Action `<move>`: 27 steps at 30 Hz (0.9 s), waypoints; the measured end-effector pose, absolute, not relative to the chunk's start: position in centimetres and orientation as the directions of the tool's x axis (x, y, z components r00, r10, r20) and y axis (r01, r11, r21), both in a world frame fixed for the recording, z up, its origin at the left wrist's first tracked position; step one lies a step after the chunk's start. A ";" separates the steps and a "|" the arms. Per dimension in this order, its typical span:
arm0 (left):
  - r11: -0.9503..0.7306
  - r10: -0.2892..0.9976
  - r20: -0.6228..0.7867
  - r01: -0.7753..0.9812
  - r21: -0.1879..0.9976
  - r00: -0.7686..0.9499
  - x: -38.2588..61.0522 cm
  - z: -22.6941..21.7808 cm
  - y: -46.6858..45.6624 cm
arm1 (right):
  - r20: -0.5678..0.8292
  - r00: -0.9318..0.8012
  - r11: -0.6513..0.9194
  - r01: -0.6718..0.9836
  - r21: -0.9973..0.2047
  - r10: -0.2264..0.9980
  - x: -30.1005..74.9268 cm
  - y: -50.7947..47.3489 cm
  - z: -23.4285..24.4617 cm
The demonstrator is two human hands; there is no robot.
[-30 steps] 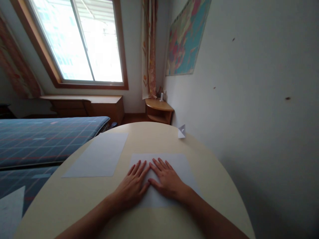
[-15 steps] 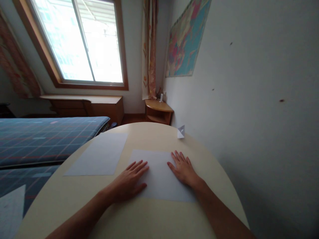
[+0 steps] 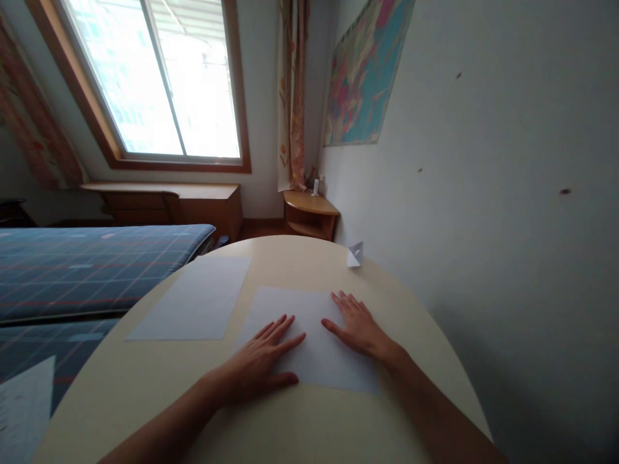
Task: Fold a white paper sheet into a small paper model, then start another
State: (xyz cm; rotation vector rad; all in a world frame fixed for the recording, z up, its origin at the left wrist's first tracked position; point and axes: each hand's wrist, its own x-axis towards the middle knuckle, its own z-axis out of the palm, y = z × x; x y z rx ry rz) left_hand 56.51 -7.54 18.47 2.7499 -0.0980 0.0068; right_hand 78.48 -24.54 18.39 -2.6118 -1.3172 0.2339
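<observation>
A white sheet of paper (image 3: 316, 361) lies flat on the round cream table (image 3: 285, 254) in front of me. On its left part rests my left hand (image 3: 261, 361), fingers spread and palm down. My right hand (image 3: 355, 325) lies on the sheet's right side, also palm down with the thumb stretched out toward the middle. Neither hand grips anything. The sheet's lower left and right edges are partly hidden under my hands.
A second white sheet (image 3: 193, 303) lies at the table's left side. A small folded paper piece (image 3: 355, 254) stands near the far right edge, by the wall. Left of the table is a blue plaid mattress (image 3: 97, 270), with another paper (image 3: 29, 406) at the lower left.
My left hand has slid a little to the right and toward me over the sheet. The right hand has stayed nearly in place, and the view has shifted slightly.
</observation>
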 end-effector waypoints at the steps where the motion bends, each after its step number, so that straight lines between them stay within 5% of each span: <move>1: -0.923 -0.060 0.018 -0.062 0.379 0.998 56.6 18.4 -7.5 | -0.054 0.583 -0.575 0.775 -0.263 0.810 78.5 -24.6 18.5; 5: -0.931 -0.038 -0.002 -0.034 0.363 0.999 56.7 18.1 -7.5 | -0.075 0.511 -0.502 0.791 -0.349 0.856 78.1 -24.9 18.8; 10: -0.939 -0.029 0.019 -0.034 0.341 0.999 56.7 17.8 -7.2 | 0.063 0.450 -0.332 0.739 -0.586 0.891 77.5 -25.3 19.7; 16: -0.935 -0.009 0.066 -0.031 0.354 0.998 56.7 17.4 -6.9 | 0.036 0.563 -0.158 0.292 -0.943 0.825 78.0 -25.6 20.9; 22: -0.939 0.001 0.069 -0.023 0.342 0.998 56.7 17.3 -6.8 | -0.018 0.511 -0.056 0.059 -0.997 0.859 79.3 -26.4 21.2; 27: -0.945 0.015 0.058 -0.005 0.327 0.998 56.6 17.4 -6.9 | 0.195 0.378 0.163 0.117 -0.980 0.905 79.6 -26.6 20.9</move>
